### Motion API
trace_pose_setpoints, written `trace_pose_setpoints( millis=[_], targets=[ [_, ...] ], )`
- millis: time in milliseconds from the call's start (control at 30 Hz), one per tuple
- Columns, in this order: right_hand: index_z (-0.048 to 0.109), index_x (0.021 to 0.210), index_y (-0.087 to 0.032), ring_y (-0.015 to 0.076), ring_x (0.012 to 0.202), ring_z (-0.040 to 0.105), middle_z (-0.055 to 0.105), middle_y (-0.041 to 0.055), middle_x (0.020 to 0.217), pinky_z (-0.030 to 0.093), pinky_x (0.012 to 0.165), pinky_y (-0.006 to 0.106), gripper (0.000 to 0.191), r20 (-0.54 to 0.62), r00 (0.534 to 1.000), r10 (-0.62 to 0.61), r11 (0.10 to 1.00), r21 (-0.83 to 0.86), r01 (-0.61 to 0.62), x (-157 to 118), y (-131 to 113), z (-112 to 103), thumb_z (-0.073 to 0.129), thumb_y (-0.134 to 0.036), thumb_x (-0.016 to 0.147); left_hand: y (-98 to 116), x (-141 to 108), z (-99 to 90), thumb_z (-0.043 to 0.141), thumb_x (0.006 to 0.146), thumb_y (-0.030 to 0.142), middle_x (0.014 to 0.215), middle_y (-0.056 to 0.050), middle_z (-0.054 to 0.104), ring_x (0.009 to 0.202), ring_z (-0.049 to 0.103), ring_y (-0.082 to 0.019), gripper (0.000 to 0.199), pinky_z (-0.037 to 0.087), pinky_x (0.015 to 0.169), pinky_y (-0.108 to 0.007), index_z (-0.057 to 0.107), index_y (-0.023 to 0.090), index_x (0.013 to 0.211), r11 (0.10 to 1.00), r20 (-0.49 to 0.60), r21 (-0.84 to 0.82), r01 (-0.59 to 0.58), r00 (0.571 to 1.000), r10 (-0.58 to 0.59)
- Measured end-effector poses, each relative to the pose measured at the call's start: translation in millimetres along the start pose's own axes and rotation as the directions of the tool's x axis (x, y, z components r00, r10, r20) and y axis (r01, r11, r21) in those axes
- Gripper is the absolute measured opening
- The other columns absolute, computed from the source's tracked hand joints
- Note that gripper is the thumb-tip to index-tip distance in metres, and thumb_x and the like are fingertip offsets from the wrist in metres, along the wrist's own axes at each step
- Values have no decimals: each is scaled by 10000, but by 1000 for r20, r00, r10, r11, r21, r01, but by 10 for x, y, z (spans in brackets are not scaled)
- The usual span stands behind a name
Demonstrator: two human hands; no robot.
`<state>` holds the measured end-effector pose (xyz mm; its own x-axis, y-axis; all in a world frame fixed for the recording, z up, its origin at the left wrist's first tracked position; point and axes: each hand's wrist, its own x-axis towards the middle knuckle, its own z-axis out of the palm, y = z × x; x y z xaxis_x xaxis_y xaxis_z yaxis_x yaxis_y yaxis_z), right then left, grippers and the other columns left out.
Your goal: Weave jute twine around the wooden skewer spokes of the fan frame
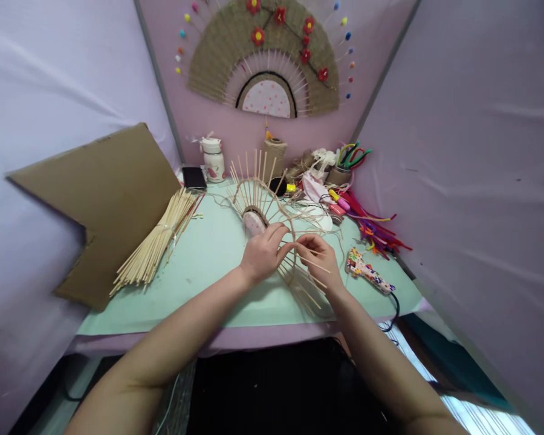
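A half-made fan frame [255, 163] of thin wooden sticks spreads out from a small half-round base [254, 222] covered in pale dotted cloth. Brown twine [286, 212] runs across the sticks in a loose arc. My left hand [265, 251] is closed over the frame's lower right side, thumb and fingers pinching at a stick. Close beside it, my right hand [320, 263] has its fingertips pinched on the twine among the lower sticks. The fingertips of both hands nearly meet, and the exact spot they grip is partly hidden.
Left lie a bundle of sticks [156, 238] and a cardboard sheet [118, 187]. Behind are a white bottle [214, 163], a dark phone-like slab [194, 177] and a twine spool [275, 156]. A patterned glue gun [369, 272] and pipe cleaners [374, 226] lie right. A finished fan [217, 60] hangs behind.
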<state>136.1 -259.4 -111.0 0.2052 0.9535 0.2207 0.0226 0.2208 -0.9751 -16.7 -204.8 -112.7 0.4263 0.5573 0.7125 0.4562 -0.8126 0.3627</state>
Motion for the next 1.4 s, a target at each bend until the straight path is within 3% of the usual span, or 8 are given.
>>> trace_pose_setpoints(
  millis=[67,167,300,467,600,867,1133,1400],
  targets=[
    [596,781,-197,81,524,372,499,-43,642,303,462,216,267,21,999,27,1000,5,-28,-4,2,-18,729,-424,733,7,9,-71,452,951,456,1092,-91,666,987,651,-198,339,516,758,-283,595,194,1113,993,70,-107,45,997,-37],
    [605,769,-200,78,494,343,472,-57,598,282,453,220,282,42,997,71,997,26,-72,-14,7,-26,736,-447,727,14,26,-145,461,954,420,987,-64,675,749,669,-147,305,538,672,-263,619,205,1102,948,145,-293,124,986,-85],
    [602,746,-196,76,490,349,467,-62,577,281,454,217,289,43,996,82,996,34,-84,-10,-39,-20,743,-448,725,46,65,-132,493,937,418,965,-55,632,459,561,-58,290,500,451,-222,658,180,926,824,137,-505,258,966,-219],
    [594,736,-193,68,486,346,459,-70,567,262,450,207,302,24,996,89,994,64,-91,92,-130,-2,767,-437,693,122,154,9,616,845,472,951,-58,628,467,626,-102,313,503,371,-233,650,161,830,608,127,-687,399,889,-439],
    [584,739,-189,67,465,351,472,-73,551,255,451,211,348,40,989,145,982,118,-149,100,-103,-16,776,-470,668,215,117,86,667,806,462,1040,-83,662,471,622,-92,318,543,408,-244,685,157,892,508,161,-741,440,849,-503],
    [572,707,-180,63,484,336,465,-64,568,232,458,216,377,-37,988,152,982,115,-147,-25,-85,-84,802,-470,639,322,68,83,639,840,393,981,-71,657,503,630,-80,257,529,439,-204,681,140,850,604,72,-703,375,883,-464],
    [575,775,-190,61,472,313,442,-75,574,226,449,217,382,-48,981,190,971,160,-180,-25,-32,-173,800,-466,636,271,63,95,510,923,410,1032,-102,668,646,645,-109,325,562,586,-240,705,150,932,675,76,-665,320,928,-366],
    [612,822,-188,74,499,349,453,-65,580,266,472,222,368,-47,983,177,982,69,-174,-59,-70,-303,773,-476,659,357,149,139,573,890,430,814,-30,602,522,586,-72,326,511,516,-206,699,130,889,630,63,-670,392,876,-479]
  ],
)
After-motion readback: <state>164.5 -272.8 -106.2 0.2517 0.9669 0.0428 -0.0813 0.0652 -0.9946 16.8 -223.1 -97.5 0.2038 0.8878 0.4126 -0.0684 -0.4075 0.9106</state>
